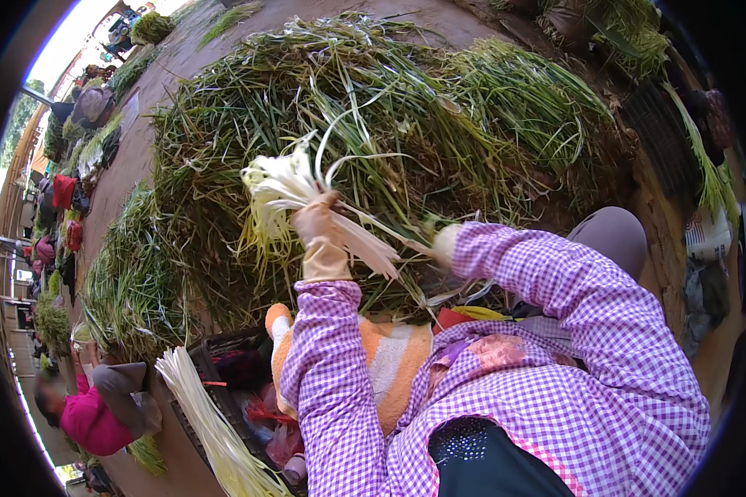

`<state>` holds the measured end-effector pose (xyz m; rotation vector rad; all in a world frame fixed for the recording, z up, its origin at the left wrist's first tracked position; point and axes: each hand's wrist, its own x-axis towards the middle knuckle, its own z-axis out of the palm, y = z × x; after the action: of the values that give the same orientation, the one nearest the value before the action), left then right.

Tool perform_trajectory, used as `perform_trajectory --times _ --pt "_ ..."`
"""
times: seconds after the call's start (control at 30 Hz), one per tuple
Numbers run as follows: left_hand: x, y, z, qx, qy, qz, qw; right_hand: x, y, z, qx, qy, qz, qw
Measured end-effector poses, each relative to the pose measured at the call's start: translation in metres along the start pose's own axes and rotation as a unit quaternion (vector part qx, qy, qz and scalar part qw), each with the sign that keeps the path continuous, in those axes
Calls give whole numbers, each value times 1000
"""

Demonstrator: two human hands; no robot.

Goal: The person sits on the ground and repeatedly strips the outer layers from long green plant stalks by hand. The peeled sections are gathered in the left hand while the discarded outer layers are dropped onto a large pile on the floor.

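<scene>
My left hand [321, 230], in a pale glove, is closed around a bunch of whitish-yellow leafy stalks [286, 177], which look like blanched chives. Their cut-looking pale ends [373, 248] stick out below the fist toward the right. My right hand [447, 245], also gloved, is motion-blurred and its fingers are hard to make out. One pale stalk [404, 239] runs straight from the bunch to the right hand, which seems to grip its end. Behind and below both hands lies a big heap of green, grass-like leaves [373, 105].
At lower left, a bundle of pale stalks [208, 416] rests against a dark plastic crate [193, 410] holding plastic bags [280, 428]. An orange-and-white striped cloth [385, 366] covers my lap. Another person [99, 419] squats at far left. A white sack [709, 236] stands at right.
</scene>
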<state>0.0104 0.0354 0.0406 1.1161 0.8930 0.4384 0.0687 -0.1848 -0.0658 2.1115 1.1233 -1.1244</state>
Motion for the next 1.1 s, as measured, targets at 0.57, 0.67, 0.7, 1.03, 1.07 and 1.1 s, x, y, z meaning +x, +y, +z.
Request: perform_trajectory --times 0.57,0.67,0.7,1.03,1.07,1.1 --pt "11 1 -30 127 -200 -121 964 -4 -19 -49 796 -40 -402 452" --pt "13 2 -33 50 -147 -98 983 0 -27 -19 809 -26 -425 406" --pt "14 3 -33 31 -129 -80 988 -3 -22 -9 704 -39 -429 564" --pt "13 5 -16 80 -44 -70 993 -63 13 -21 555 249 -23 794" --pt "13 2 -14 84 -38 -69 993 -64 -2 -32 484 303 -37 820" --pt "13 0 -13 89 -27 -72 993 -64 -16 -42 413 392 -107 815"
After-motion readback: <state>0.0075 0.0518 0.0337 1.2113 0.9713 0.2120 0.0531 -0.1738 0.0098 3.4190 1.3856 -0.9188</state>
